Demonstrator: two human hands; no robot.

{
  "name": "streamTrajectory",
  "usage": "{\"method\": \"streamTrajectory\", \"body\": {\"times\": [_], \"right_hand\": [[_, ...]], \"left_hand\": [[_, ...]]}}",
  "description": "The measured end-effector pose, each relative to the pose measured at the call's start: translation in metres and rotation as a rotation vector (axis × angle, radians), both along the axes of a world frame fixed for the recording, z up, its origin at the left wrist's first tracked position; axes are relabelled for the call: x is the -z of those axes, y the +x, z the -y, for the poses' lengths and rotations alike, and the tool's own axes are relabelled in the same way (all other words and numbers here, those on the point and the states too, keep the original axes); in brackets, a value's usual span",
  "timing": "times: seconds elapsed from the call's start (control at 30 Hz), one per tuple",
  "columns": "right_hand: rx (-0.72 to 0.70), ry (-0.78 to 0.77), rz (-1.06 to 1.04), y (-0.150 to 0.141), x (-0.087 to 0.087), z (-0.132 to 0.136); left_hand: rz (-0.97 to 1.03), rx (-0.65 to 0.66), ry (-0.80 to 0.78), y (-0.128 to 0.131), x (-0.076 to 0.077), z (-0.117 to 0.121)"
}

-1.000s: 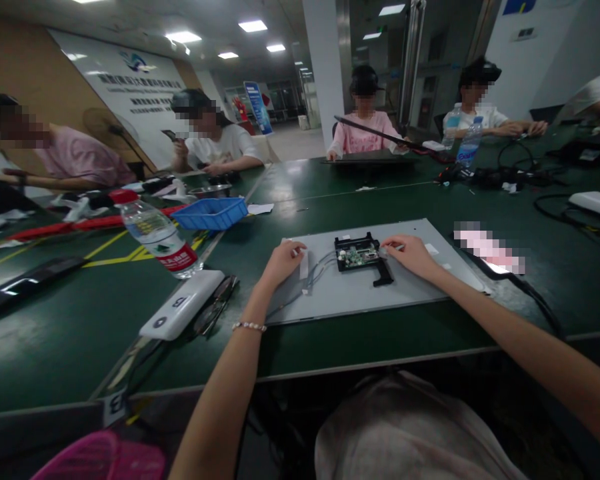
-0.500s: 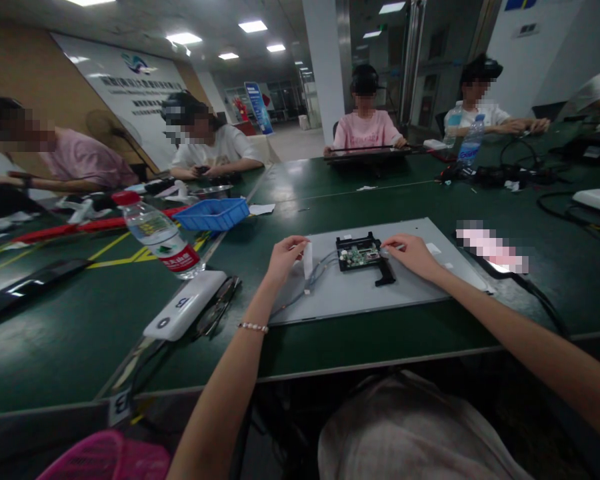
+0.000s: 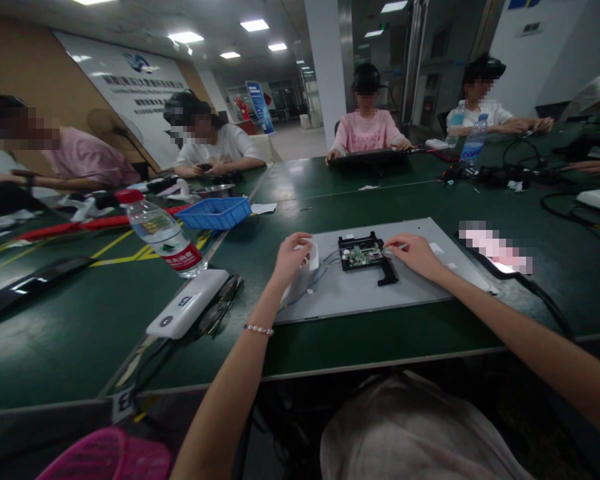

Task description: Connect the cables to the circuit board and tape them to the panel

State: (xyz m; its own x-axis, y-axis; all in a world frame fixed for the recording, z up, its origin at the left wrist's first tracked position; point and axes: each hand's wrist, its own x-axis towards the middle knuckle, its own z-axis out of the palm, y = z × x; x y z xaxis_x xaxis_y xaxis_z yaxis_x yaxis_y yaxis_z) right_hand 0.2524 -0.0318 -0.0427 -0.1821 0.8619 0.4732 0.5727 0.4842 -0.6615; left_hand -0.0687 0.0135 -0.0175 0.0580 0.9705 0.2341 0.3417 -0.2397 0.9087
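Observation:
On a grey flat panel lies a green circuit board in a black plastic frame. My left hand is closed at the panel's left side, pinching a white strip that hangs from the fingertips. Thin grey-blue wires run from the board's left edge down past this strip. At the board's right edge, the fingers of my right hand are pinched together. What they hold, if anything, is too small to make out.
Left of the panel are eyeglasses, a white power bank, a water bottle and a blue tray. A phone with a cable lies to the right. Several people sit around the green table.
My left hand has shifted slightly right, and the white strip, straight before, now looks bent and closer to the palm. My right hand stays at the board's edge.

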Motion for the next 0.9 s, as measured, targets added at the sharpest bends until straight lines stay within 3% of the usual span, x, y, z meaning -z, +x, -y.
{"method": "streamTrajectory", "body": {"times": [0.23,0.43,0.53,0.63,0.73,0.9], "right_hand": [[0.015,0.012,0.019,0.0,0.003,-0.002],[-0.001,0.111,0.019,-0.012,-0.011,0.004],[-0.102,0.177,0.084,-0.028,-0.026,0.013],[-0.289,0.218,0.217,-0.053,-0.034,0.019],[-0.412,0.282,0.354,-0.079,-0.033,0.018],[-0.482,0.374,0.539,-0.116,-0.027,0.008]], "left_hand": [[-0.249,0.099,-0.027,-0.002,0.017,-0.004],[-0.518,0.03,0.27,-0.004,0.014,-0.004],[-0.608,-0.028,0.379,0.0,0.004,0.001],[-0.634,-0.019,0.403,0.003,-0.004,0.007],[-0.652,0.028,0.397,0.003,-0.005,0.009],[-0.663,0.079,0.328,0.001,0.0,0.008]]}}
